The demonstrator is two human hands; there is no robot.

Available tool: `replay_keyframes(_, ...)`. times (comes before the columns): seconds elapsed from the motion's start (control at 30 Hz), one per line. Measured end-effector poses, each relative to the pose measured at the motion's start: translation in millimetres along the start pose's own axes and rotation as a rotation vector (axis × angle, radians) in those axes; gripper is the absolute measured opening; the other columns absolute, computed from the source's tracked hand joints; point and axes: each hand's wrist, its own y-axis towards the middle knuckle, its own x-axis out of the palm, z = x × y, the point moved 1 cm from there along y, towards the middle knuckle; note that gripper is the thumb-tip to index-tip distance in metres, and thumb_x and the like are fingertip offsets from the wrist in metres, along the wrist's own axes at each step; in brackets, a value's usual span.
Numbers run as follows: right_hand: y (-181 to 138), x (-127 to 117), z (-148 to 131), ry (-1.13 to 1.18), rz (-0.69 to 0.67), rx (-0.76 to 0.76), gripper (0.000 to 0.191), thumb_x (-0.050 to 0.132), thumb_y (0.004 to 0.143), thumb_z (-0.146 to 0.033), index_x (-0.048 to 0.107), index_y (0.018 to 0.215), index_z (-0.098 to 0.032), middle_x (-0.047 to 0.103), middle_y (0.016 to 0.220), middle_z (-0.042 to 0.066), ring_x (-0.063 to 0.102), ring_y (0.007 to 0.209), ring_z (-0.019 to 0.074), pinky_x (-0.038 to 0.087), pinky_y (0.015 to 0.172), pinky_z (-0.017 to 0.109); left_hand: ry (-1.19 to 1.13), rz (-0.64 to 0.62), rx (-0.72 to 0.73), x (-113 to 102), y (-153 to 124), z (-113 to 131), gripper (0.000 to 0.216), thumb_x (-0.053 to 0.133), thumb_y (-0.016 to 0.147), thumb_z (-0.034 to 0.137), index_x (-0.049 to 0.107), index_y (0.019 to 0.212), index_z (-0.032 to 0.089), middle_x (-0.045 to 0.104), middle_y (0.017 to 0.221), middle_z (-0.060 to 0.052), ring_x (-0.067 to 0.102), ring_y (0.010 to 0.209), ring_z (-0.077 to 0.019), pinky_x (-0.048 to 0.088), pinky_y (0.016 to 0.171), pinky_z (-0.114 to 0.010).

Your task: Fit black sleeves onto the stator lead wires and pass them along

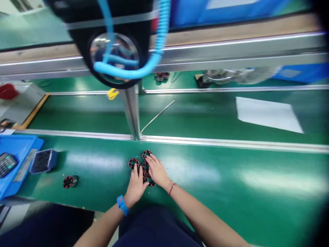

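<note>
Several small round black-and-red wound parts (133, 162) lie clustered on the green mat near its front edge. My left hand (135, 187), with a blue wristband, rests flat beside and partly over the cluster, fingers stretched forward. My right hand (157, 171), with a red cord on the wrist, lies flat over the cluster's right side, fingers spread. Neither hand grips a part. One more such part (69, 181) sits alone on the mat to the left.
A small dark-blue box (43, 161) and a blue tray (15, 151) holding a calculator (6, 164) stand at the left. A metal post (131, 113) rises behind the cluster under a round mirror and a coiled blue hose (159, 37). White paper (267, 113) lies on the far belt.
</note>
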Motion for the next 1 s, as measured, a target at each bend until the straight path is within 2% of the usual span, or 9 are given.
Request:
replay_keyframes(0.17,-56.9,-54.5,79.7,-0.066,0.154,0.176,0.046,0.036,0.083,-0.009,0.049,0.127,-0.006,0.045,0.137,0.014,0.032,0.131,0.0273,0.035,0.105,0.046,-0.051,-0.018,0.175,9.4,52.2,112.3,0.070,0.058,0.081,0.030,0.029,0.138,0.002,0.015,0.148,-0.028,0.030,0.131,-0.0397,0.038,0.100,-0.051)
replay_keyframes(0.3,-133.7,-105.8,122.3,-0.122,0.257,0.232,0.039,0.037,0.085,-0.013,0.052,0.121,-0.007,0.045,0.135,0.016,0.037,0.127,0.0281,0.036,0.105,0.047,-0.163,0.021,0.283,14.2,81.0,205.1,0.065,0.054,0.084,0.031,0.030,0.139,0.004,0.020,0.147,-0.026,0.033,0.130,-0.0365,0.039,0.100,-0.047)
replay_keyframes(0.4,-213.5,-117.4,132.9,-0.118,0.244,0.180,0.033,0.038,0.086,-0.014,0.055,0.113,-0.011,0.052,0.124,0.015,0.048,0.115,0.0261,0.042,0.099,0.045,-0.216,0.083,0.307,25.5,72.0,253.1,0.055,0.047,0.088,0.034,0.035,0.136,0.009,0.024,0.148,-0.018,0.034,0.131,-0.0293,0.034,0.107,-0.042)
replay_keyframes(0.47,-265.9,-108.8,132.3,-0.085,0.185,0.125,0.030,0.038,0.086,-0.014,0.055,0.110,-0.013,0.057,0.112,0.013,0.055,0.102,0.0228,0.049,0.090,0.040,-0.261,0.150,0.294,38.3,48.8,265.3,0.050,0.045,0.089,0.033,0.040,0.133,0.010,0.029,0.146,-0.016,0.034,0.131,-0.0265,0.032,0.109,-0.040)
replay_keyframes(0.57,-326.0,-83.6,124.9,-0.036,0.061,0.031,0.031,0.037,0.085,-0.012,0.054,0.111,-0.016,0.059,0.098,0.009,0.058,0.089,0.0179,0.052,0.078,0.032,-0.284,0.227,0.216,64.1,-9.7,249.5,0.043,0.047,0.087,0.029,0.046,0.127,0.012,0.036,0.142,-0.015,0.036,0.129,-0.0257,0.033,0.108,-0.042)
replay_keyframes(0.67,-354.8,-58.9,120.1,-0.018,-0.040,-0.069,0.030,0.041,0.084,-0.014,0.056,0.110,-0.016,0.059,0.095,0.010,0.057,0.088,0.0190,0.050,0.079,0.032,-0.235,0.276,0.049,91.5,-91.1,201.1,0.040,0.048,0.086,0.025,0.048,0.124,0.014,0.035,0.143,-0.015,0.034,0.130,-0.0266,0.031,0.108,-0.046)
replay_keyframes(0.83,-356.4,-26.4,137.1,-0.094,-0.073,-0.088,0.036,0.045,0.086,-0.034,0.060,0.107,-0.008,0.060,0.095,0.018,0.053,0.082,0.0271,0.043,0.074,0.041,-0.202,0.254,-0.408,132.6,-235.2,107.7,0.042,0.045,0.085,0.017,0.045,0.126,0.010,0.030,0.144,-0.018,0.028,0.133,-0.0294,0.028,0.108,-0.049)
replay_keyframes(0.93,-355.1,-15.0,147.5,-0.328,-0.002,-0.072,0.041,0.050,0.082,-0.042,0.061,0.105,-0.010,0.061,0.102,0.017,0.052,0.075,0.0249,0.039,0.067,0.037,-0.229,0.183,-0.542,164.1,-300.4,67.9,0.042,0.041,0.085,0.015,0.044,0.126,0.008,0.027,0.143,-0.021,0.029,0.133,-0.0293,0.028,0.109,-0.048)
replay_keyframes(1.0,-356.6,-10.8,145.7,-0.378,0.070,0.008,0.048,0.055,0.075,-0.043,0.061,0.105,-0.006,0.060,0.104,0.021,0.052,0.084,0.0299,0.039,0.068,0.040,-0.283,0.093,-0.571,190.9,-338.9,48.2,0.040,0.041,0.085,0.015,0.047,0.124,0.008,0.030,0.142,-0.020,0.034,0.131,-0.0271,0.029,0.109,-0.044)
